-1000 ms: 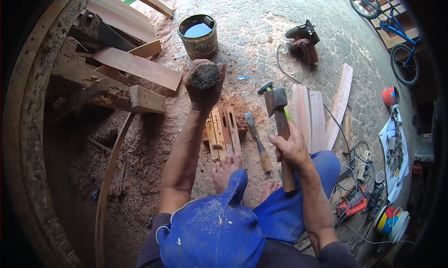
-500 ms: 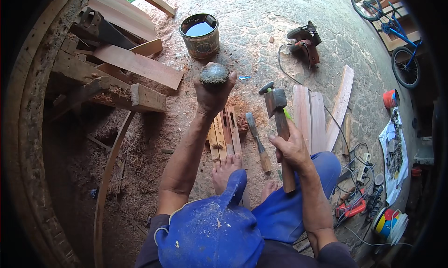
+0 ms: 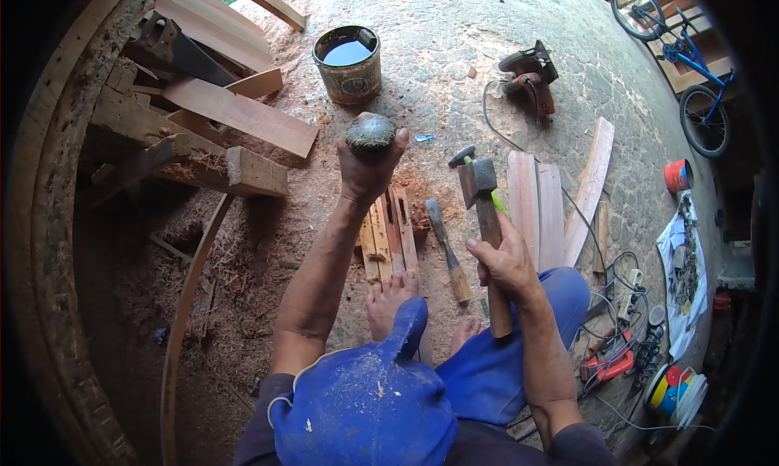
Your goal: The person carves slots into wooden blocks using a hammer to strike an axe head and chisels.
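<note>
My left hand is wrapped round an upright handle with a round, frayed grey end; its lower part is hidden beneath the hand. In my right hand is a hammer, gripped by its wooden handle with the dark metal head up and apart from the left hand. Below and between my forearms lie narrow wooden pieces with slots cut in them, my bare foot resting on their near end. A wooden-handled chisel lies on the ground just right of them.
A bucket of dark liquid stands ahead. Boards, a handsaw and a timber frame crowd the left. To the right are a corded power tool, planks, tangled cables and a blue bicycle.
The hammer head has dipped very slightly toward me, with its grip unchanged. My left hand keeps hold of the handle and has barely moved.
</note>
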The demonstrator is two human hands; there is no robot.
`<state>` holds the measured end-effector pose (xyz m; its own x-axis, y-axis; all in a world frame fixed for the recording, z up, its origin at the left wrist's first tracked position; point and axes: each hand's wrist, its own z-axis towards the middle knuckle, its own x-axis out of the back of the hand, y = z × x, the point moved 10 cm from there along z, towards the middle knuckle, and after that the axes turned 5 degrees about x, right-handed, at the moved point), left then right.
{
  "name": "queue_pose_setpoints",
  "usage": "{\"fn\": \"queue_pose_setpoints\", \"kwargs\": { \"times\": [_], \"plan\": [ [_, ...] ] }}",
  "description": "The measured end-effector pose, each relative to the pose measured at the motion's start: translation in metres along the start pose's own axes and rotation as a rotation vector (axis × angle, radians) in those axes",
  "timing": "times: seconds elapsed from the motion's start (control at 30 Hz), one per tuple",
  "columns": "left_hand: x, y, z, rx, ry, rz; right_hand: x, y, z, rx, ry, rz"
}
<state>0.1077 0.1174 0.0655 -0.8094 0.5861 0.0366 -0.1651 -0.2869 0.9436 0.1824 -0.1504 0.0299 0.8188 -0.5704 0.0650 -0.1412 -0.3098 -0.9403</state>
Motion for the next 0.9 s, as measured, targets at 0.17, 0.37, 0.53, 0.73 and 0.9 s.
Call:
{"fn": "queue_pose_setpoints", "kwargs": {
  "times": [0.17, 0.37, 0.53, 0.73, 0.9],
  "plan": [
    [-0.008, 0.020, -0.002, -0.076, -0.030, 0.130, 0.005, 0.002, 0.000, -0.002, 0.012, 0.002],
    [0.021, -0.008, -0.007, 0.143, -0.011, -0.121, 0.009, -0.001, -0.005, -0.002, 0.036, 0.007],
    [0.002, 0.003, -0.007, 0.041, -0.042, 0.115, 0.010, -0.004, -0.005, -0.003, 0.044, 0.017],
    [0.010, -0.004, -0.008, 0.051, -0.032, 0.039, 0.019, 0.007, -0.008, -0.031, 0.061, 0.005],
    [0.012, -0.003, -0.001, 0.023, -0.049, 0.024, 0.017, 0.007, -0.008, -0.033, 0.037, 0.006]
  ]
}}
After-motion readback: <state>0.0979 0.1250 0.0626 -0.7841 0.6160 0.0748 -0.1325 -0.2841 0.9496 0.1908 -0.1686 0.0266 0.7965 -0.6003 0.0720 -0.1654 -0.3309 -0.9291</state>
